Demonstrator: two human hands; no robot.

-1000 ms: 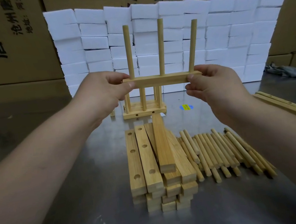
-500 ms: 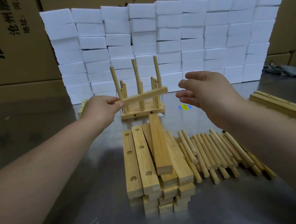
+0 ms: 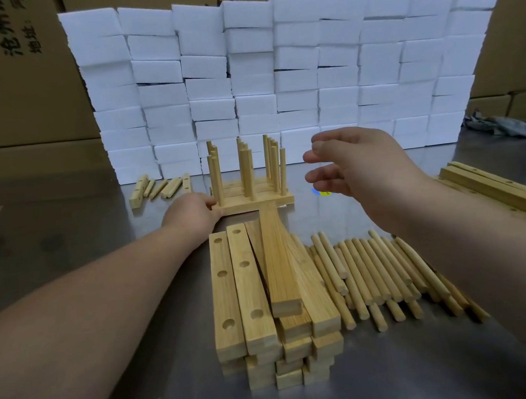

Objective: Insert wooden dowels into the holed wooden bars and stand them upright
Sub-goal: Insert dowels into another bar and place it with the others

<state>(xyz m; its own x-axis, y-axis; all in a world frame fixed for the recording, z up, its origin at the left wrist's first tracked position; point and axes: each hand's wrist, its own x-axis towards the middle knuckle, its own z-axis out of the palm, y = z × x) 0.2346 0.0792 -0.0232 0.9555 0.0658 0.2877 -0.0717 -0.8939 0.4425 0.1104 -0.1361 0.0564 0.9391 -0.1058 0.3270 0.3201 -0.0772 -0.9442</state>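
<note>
At the near edge of the grey steel table [image 3: 412, 380] stands a stack of light rectangular wooden bars with round holes [image 3: 251, 301], laid lengthwise away from the person. The top bar of this stack reaches to the front of the standing group further back. Just to the right of the stack lie many loose round wooden dowels [image 3: 381, 270] in a close row, flat on the steel. To the left of the stack the steel is bare, crossed only by the left forearm.

Beyond the stack, the left hand [image 3: 190, 214] lies low on the table and touches the left end of the front bar of the upright assemblies [image 3: 249, 181]. Its back faces the camera, so I cannot tell if the fingers grip the bar or only rest against it. These assemblies are holed bars lying flat, with dowels standing straight up from them, placed one behind the other.

The right hand [image 3: 357, 166] hovers above the table, to the right of the standing dowels and apart from them. Its fingers are spread and relaxed, and it holds nothing.

At the right edge lies another pile of long wooden bars [image 3: 495, 192]. Far left lie a few small wooden pieces [image 3: 159, 187]. Behind everything rises a wall of white foam blocks [image 3: 272, 80], and behind that, brown cardboard boxes [image 3: 5, 82].
</note>
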